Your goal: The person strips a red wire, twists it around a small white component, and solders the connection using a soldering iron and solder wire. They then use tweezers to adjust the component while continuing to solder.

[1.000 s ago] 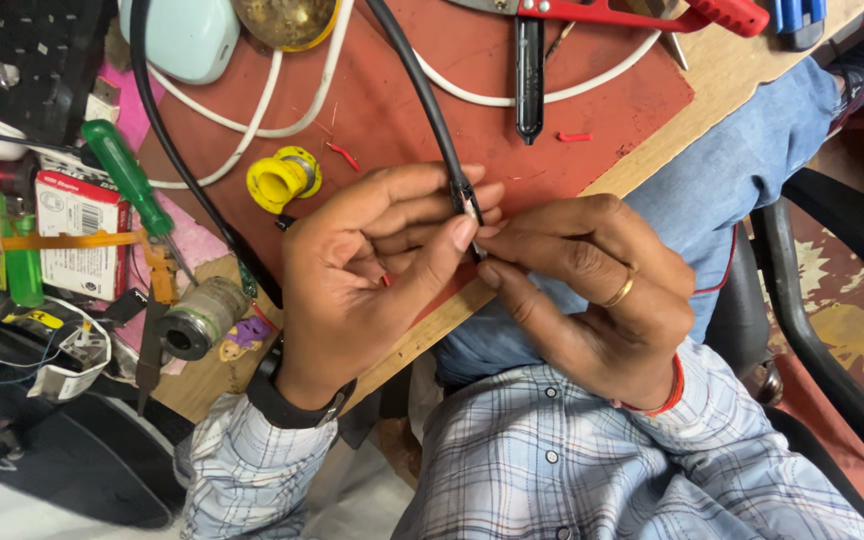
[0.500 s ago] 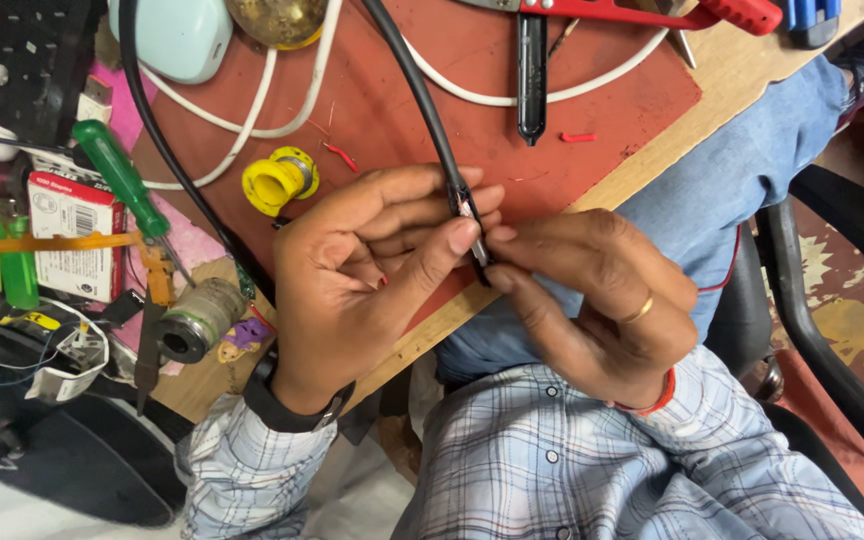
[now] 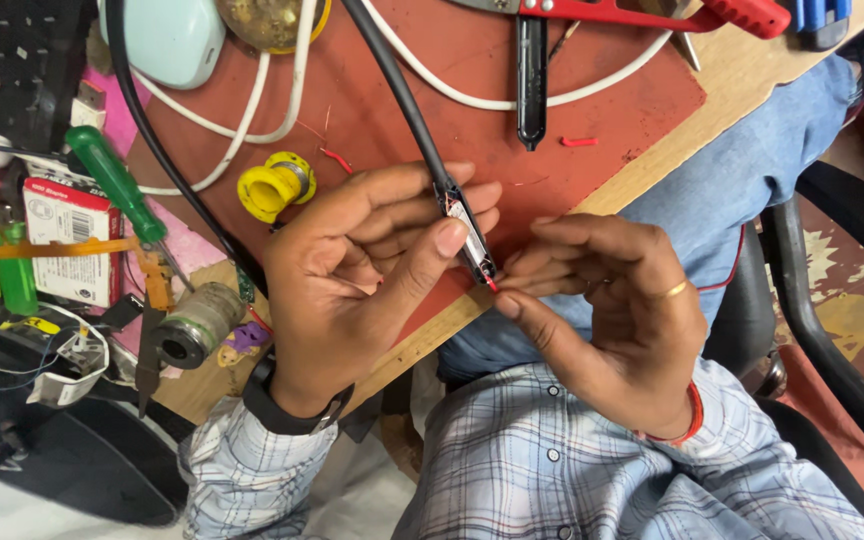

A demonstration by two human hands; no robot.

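A black cable [image 3: 402, 90] runs down across the dark red mat [image 3: 592, 110] into my left hand [image 3: 352, 270]. That hand grips the cable near its stripped end [image 3: 470, 238], thumb pressed along it, where white and red inner wires show. My right hand [image 3: 612, 310] sits just right of the end, its thumb and forefinger pinching a thin red wire tip [image 3: 493, 285] that sticks out of the cable. Both hands hover over the table's front edge, above my lap.
On the mat lie a yellow spool [image 3: 272, 185], white cables [image 3: 252, 100], a black pen-shaped tool [image 3: 531, 80] and a red-handled tool [image 3: 632, 12]. A green screwdriver [image 3: 112, 185], small box [image 3: 62, 240] and metal cylinder [image 3: 192, 325] crowd the left. A chair arm [image 3: 822, 300] stands at the right.
My right hand's fingers have slid down off the cable end and now pinch only the red wire tip. My left hand keeps its grip on the cable.
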